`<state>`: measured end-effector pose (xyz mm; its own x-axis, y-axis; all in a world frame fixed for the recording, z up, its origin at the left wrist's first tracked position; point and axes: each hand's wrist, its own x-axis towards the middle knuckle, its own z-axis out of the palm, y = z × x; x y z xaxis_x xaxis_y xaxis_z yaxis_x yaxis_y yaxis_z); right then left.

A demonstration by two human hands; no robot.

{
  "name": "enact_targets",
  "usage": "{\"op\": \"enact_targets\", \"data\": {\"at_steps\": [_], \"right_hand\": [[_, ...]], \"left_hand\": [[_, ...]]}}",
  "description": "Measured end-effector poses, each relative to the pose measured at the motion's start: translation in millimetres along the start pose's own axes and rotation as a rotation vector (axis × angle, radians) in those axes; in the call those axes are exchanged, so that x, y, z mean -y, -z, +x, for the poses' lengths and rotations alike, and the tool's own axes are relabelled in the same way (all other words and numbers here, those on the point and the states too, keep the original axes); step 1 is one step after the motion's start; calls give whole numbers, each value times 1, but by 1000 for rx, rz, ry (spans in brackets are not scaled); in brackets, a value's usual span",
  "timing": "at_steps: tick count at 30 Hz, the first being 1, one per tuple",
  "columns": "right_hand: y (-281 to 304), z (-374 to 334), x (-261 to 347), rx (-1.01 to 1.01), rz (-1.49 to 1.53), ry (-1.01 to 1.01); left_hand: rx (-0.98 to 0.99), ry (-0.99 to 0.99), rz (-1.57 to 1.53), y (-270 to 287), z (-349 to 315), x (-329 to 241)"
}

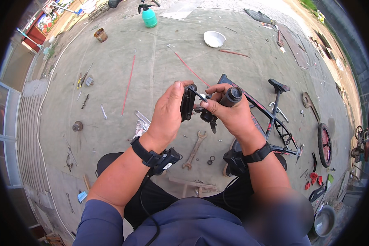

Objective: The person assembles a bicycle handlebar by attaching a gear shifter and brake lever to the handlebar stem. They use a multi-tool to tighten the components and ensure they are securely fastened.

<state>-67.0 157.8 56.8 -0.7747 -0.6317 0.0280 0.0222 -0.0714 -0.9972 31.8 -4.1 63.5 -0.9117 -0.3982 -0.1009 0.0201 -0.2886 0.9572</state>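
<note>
My left hand [167,107] is closed round a black folding hex key set [187,105]. One thin key stands out from the set and slants toward my right hand [237,116]. My right hand grips a black handlebar grip [233,97], its round end facing up. Below my right thumb hangs a black clamp with a small lever [209,117], seemingly part of the same piece. My right thumb and a finger come together near the key's tip; whether the tip sits in a screw cannot be made out. Both hands are raised above the ground, close together.
A black and red bicycle frame [270,123] lies to my right, with a small wheel [325,145] beyond it. A large wrench [194,149] lies between my feet. Farther off are a white bowl [214,39], a green spray bottle [149,18] and a rusty can [100,35].
</note>
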Motion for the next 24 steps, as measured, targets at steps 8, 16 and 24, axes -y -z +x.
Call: {"op": "enact_targets", "data": {"at_steps": [8,16,24], "right_hand": [[9,8,4,-92,-39,1],[13,3,11,25,-30,-75],[19,0,23,396,41,-145]], "left_hand": [[162,67,83,3,-6,7],[232,132,-29,8,-1,4],[311,234,-149,12,3,-11]]}}
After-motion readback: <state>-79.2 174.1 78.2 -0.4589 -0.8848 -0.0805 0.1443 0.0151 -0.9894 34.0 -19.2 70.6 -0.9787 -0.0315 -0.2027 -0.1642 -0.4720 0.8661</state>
